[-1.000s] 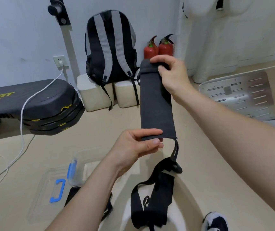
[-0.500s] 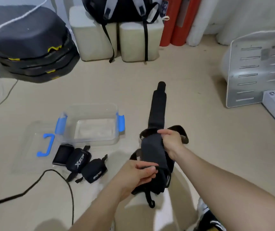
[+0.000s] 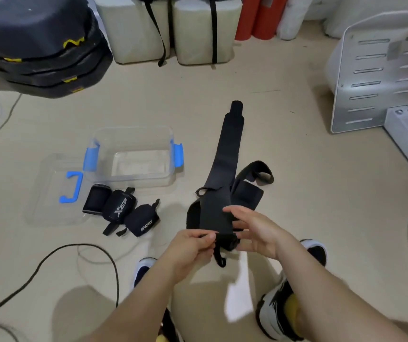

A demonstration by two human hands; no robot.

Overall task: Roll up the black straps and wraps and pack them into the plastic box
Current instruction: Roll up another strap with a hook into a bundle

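The step in hand looks like the start of a roll on one long black wrap, which lies stretched along the floor, its far end away from the person and its near end gathered at the hands. The left hand pinches that near end between thumb and curled fingers, where the first tight turn seems to be forming and a small loop hangs below it. The right hand is spread, fingers fairly straight, resting against the right side of the wrap and gripping nothing. A second black strap lies partly under the wrap, its loop showing to the right. The plastic box stands to the left, near but apart from the wrap, with nothing visible inside, and its lid lies just beside it. Three rolled wraps sit on the floor right in front of the box, not yet packed. Judging from this, the task is around midway; the next move calls for both hands turning the roll forward evenly, edges aligned and tension kept, so the roll doesn't cone or slacken
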